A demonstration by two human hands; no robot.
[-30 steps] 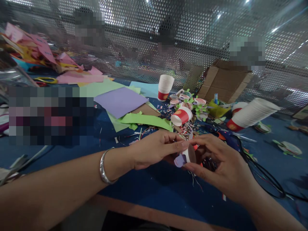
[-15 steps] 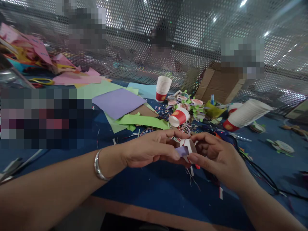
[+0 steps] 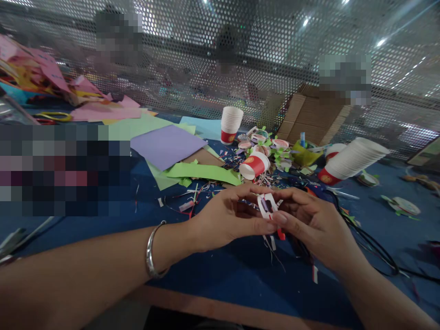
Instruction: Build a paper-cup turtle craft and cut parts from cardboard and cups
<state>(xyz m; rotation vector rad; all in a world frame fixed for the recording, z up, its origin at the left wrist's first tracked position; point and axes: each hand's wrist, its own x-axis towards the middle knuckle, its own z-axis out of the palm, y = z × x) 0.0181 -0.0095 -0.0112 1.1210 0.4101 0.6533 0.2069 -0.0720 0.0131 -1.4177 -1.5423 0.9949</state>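
Note:
Between my two hands is a cut-down paper cup (image 3: 261, 207), a short white piece with a thin red edge, tilted so that its hollow side shows. A bit of purple paper appears inside it. My left hand (image 3: 220, 217), with a silver bangle on the wrist, grips the cup from the left, fingers behind and thumb in front. From the right, my right hand (image 3: 312, 227) pinches its edge, the thumb meeting the left thumb. The fingertips behind the cup are partly hidden. White and red paper strips hang or lie just below the hands.
A red-and-white paper cup (image 3: 254, 165) lies beyond my hands, near a cup stack (image 3: 231, 124) and a tilted cup stack (image 3: 357, 160). Purple paper (image 3: 168, 145) and a green strip (image 3: 202, 172) lie left. Small paper turtles (image 3: 400, 206), black cables (image 3: 371, 247) and yellow-handled scissors (image 3: 55, 116) are around.
The cup piece has turned, so its hollow side now faces me. The purple paper has gone from outside its wall to inside. My left thumb has moved right, to the right thumb.

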